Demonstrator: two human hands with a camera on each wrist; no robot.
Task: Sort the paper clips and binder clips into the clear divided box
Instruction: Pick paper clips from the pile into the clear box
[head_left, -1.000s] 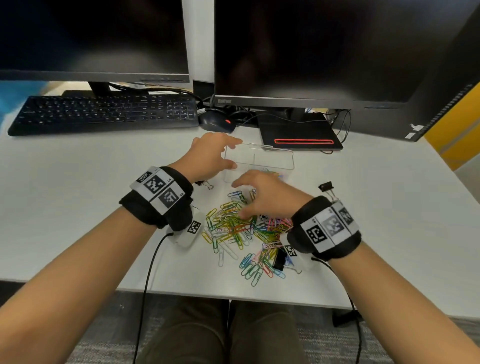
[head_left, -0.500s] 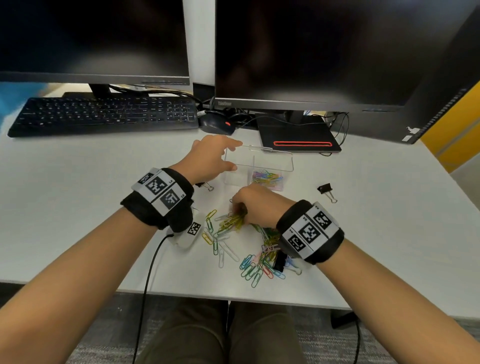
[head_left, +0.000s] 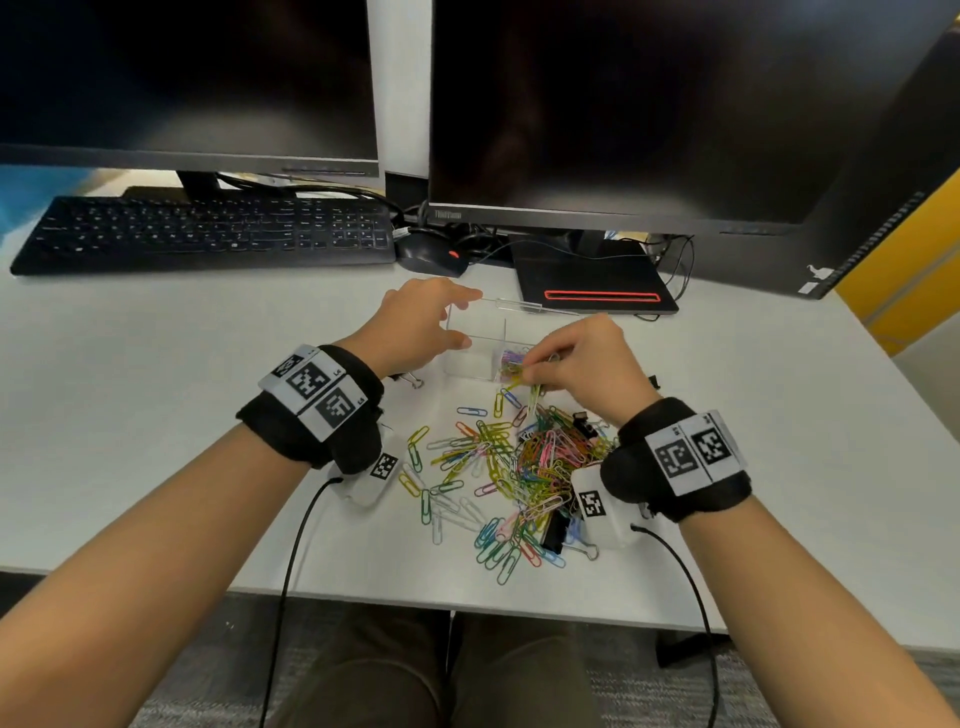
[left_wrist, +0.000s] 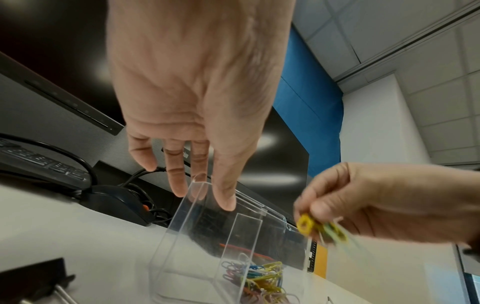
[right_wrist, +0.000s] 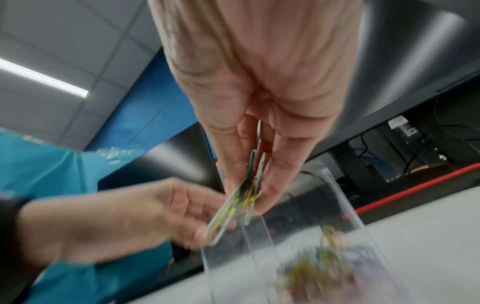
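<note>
1. Nearest the desk edge, a loose heap of paper clips (head_left: 524, 467) is spread on the white desk (head_left: 156, 415); thin bent wire in glossy coloured coats, many interlocked, so a tangle may be dragged along when a few are lifted

2. Black binder clips (head_left: 584, 427) with folded steel handles are half buried in the heap; one could be carried unnoticed among the wire ones and end in the wrong compartment

3. A small bunch of clips (right_wrist: 241, 197) is pinched between the thumb and fingertips of the right hand (head_left: 582, 364), held at the near rim of the box; some dangle loosely and are judged likely to slip off outside the wall if released early

4. The clear divided box (head_left: 470, 343) is rigid, smooth and thin-walled, with a pile already in its right compartment (left_wrist: 257, 277) and the left one apparently empty

5. The left hand (head_left: 415, 327) is spread around the box's left end, thumb on the near wall and fingers over the far corner; a light box on a slick desk could be pushed away if this hold is eased
</note>
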